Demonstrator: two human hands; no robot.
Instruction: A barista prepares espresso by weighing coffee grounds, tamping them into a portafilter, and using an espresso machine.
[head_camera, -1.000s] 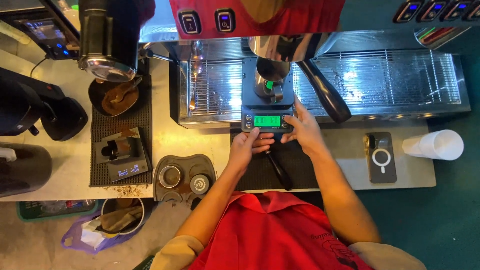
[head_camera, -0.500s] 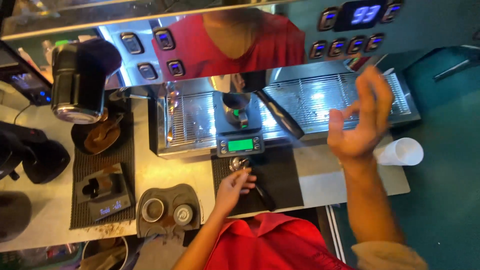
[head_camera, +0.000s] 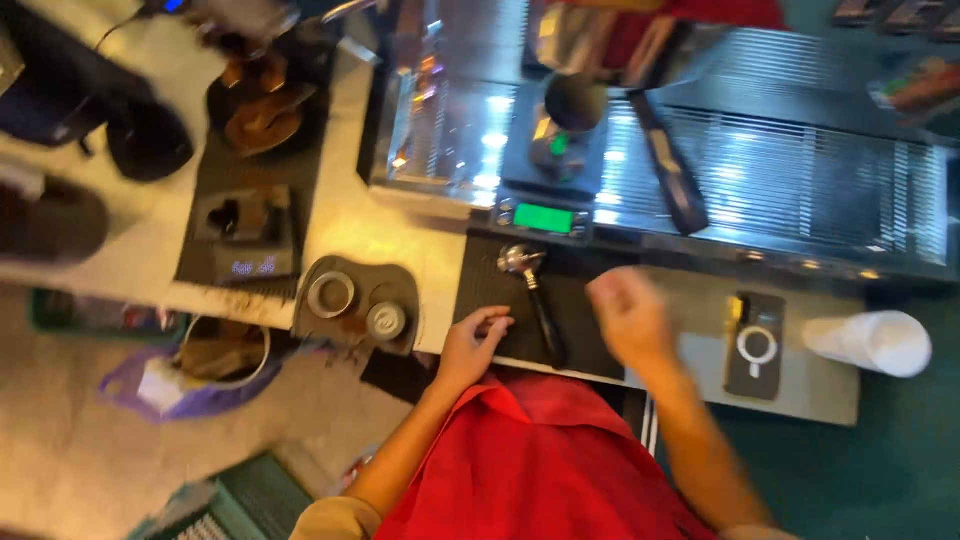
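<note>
on the black mat (head_camera: 500, 290) at the near edge of the tabletop (head_camera: 370, 230) lies a portafilter (head_camera: 533, 296), its metal basket toward the far side and its dark handle pointing back toward the person. the left hand (head_camera: 470, 345) rests on the mat just left of that handle, fingers (head_camera: 495, 322) curled loosely and holding nothing, their tips close to the handle but apart from it. the right hand (head_camera: 625, 315) hovers just right of the handle, blurred, so i cannot tell how its fingers are set; nothing shows in its grip. beyond the portafilter's basket sits a scale (head_camera: 545, 215) with a green lit display, a dark cup (head_camera: 572, 105) on it, on the drip tray of the espresso machine (head_camera: 800, 190). left of the mat is a tamping station (head_camera: 355, 300) with two round metal pieces. to the right, a phone (head_camera: 755, 345) lies flat, and a white cup (head_camera: 870, 342) lies farther right.
</note>
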